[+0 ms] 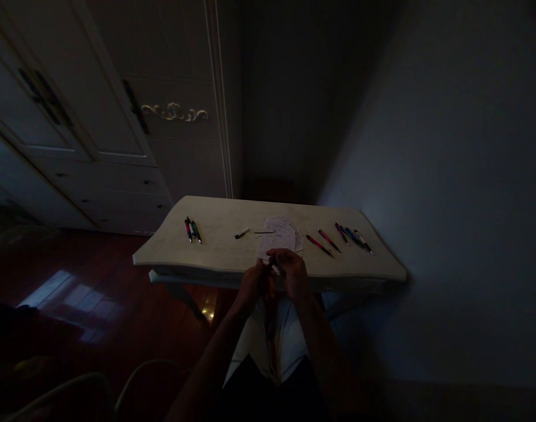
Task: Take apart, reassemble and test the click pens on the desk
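My left hand and my right hand meet at the front edge of the white table. The fingers of both are closed around a small dark pen part, mostly hidden by the fingers and the dim light. Under and beyond the hands lie sheets of paper with writing on them. A thin pen refill rests partly over the paper's left edge. Left of it lies a short black-and-clear pen piece.
Several pens lie together at the table's left. Toward the right are two red-and-black pens and a group of several more pens. A cabinet stands behind on the left, a wall on the right.
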Demonstrator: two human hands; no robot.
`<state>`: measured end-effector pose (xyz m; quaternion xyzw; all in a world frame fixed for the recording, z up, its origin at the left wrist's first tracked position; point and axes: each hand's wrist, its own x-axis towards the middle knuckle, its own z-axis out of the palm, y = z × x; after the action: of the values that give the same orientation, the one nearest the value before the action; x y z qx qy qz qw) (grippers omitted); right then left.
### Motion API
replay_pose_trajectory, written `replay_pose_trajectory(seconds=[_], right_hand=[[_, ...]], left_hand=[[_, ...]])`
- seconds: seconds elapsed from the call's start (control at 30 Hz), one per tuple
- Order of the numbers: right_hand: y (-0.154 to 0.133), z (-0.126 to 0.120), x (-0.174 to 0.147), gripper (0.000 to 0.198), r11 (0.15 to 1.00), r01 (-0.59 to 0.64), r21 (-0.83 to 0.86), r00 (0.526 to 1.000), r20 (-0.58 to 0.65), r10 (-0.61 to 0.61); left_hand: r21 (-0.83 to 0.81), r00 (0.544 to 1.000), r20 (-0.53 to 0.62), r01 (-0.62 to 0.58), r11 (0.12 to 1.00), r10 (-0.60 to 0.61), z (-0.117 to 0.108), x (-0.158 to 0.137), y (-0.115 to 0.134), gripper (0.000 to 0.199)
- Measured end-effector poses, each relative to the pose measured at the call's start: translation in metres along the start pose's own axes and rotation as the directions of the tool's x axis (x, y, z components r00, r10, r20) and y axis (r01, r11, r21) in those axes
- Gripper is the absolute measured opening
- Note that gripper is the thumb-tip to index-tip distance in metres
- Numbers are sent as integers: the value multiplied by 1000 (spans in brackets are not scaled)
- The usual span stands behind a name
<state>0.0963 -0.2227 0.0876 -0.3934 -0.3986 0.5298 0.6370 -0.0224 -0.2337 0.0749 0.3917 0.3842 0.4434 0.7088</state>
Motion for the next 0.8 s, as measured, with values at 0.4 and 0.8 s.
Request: replay_pose_trajectory(seconds=[0.4, 0.8], right_hand=[[16, 10, 10, 45, 997, 43, 69, 985, -171, -30], [21, -2, 16, 27, 995, 48, -88, 997, -50, -52]], left_hand=[[79, 987, -51, -147, 986, 152, -10, 5, 1, 49], [25, 994, -107, 34, 999, -32, -29, 25, -6, 57]])
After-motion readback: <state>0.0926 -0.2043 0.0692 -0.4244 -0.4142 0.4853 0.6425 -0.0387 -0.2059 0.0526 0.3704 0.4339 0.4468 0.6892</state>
